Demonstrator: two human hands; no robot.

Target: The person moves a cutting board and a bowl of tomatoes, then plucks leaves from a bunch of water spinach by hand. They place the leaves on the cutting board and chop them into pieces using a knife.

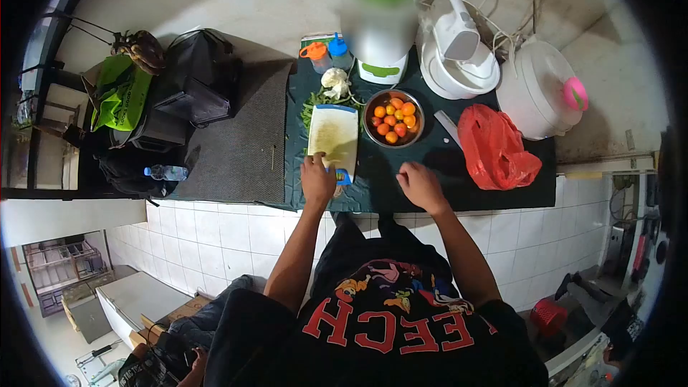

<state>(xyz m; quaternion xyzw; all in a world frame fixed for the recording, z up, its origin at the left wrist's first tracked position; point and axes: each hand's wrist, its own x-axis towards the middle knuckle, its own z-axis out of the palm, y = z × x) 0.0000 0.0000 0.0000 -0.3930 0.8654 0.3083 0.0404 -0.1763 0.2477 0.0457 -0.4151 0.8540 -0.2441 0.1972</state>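
Note:
My left hand (317, 181) is at the near left corner of a white cutting board (334, 132) with blue ends, its fingers over the board and closed on the edge. Green leaves (311, 109) show along the board's far left side, partly hidden under it. My right hand (421, 187) rests near the front edge of the dark green tablecloth, fingers curled, with nothing visible in them. Beyond and between the hands stands a metal bowl (368, 123) of red and orange tomatoes (390, 119). A white cauliflower-like head (335, 82) lies just past the board.
At the back are an orange-capped bottle (319, 61), a blue-capped bottle (340, 51) and a green-white appliance (380, 43). To the right are a white mixer (456, 32), a red plastic bag (491, 147) and a white bin (534, 86). Another person (172, 347) sits at lower left.

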